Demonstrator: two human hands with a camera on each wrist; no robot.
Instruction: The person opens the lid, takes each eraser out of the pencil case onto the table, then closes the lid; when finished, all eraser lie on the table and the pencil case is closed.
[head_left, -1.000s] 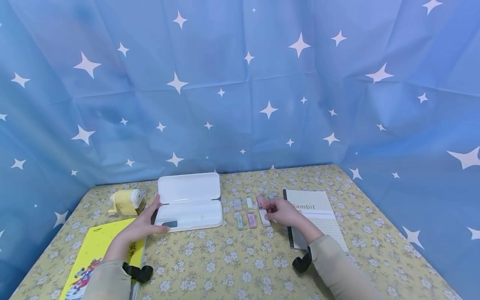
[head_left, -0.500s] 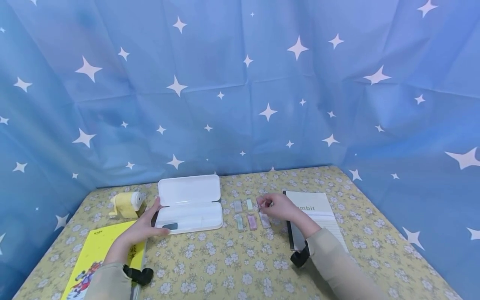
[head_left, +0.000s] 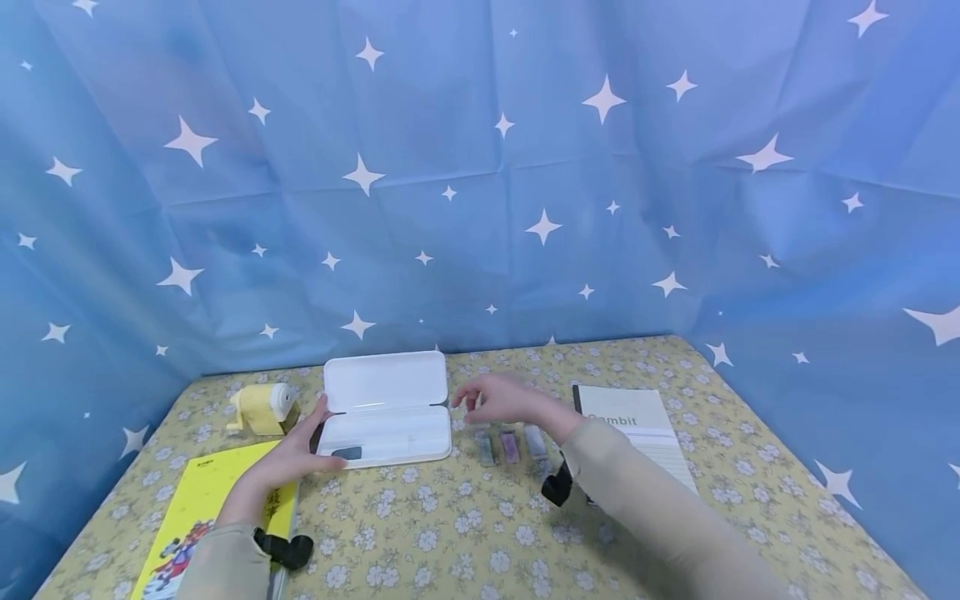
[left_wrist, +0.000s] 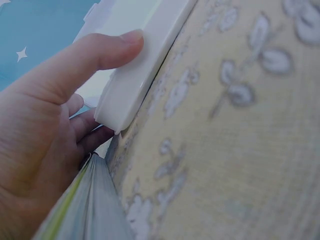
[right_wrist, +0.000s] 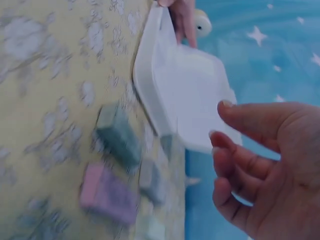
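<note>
My left hand (head_left: 292, 458) holds the left end of an open white pencil case (head_left: 386, 382); the thumb (left_wrist: 120, 50) lies on its front wall and the fingers reach behind the end. A dark grey rectangle (head_left: 347, 453) shows in its tray. My right hand (head_left: 495, 400) hovers just right of the case, fingers loosely bent, with a gap between thumb and fingertips and nothing seen in it. Below it on the cloth lie pastel blocks that look like erasers: a green one (right_wrist: 117, 135), a purple-pink one (right_wrist: 107, 195), a grey one (right_wrist: 150, 182) and a white one (head_left: 536, 442).
A yellow pencil sharpener (head_left: 264, 408) stands at the back left, beside the left hand. A yellow book (head_left: 217, 492) lies under the left forearm. At right, a notebook (head_left: 630, 417) is partly covered by the right sleeve. A blue star curtain (head_left: 480, 208) rises behind the floral-covered table.
My right hand has moved left from the right end of the erasers to beside the pencil case, now covering the back row. The left hand has stayed on the case.
</note>
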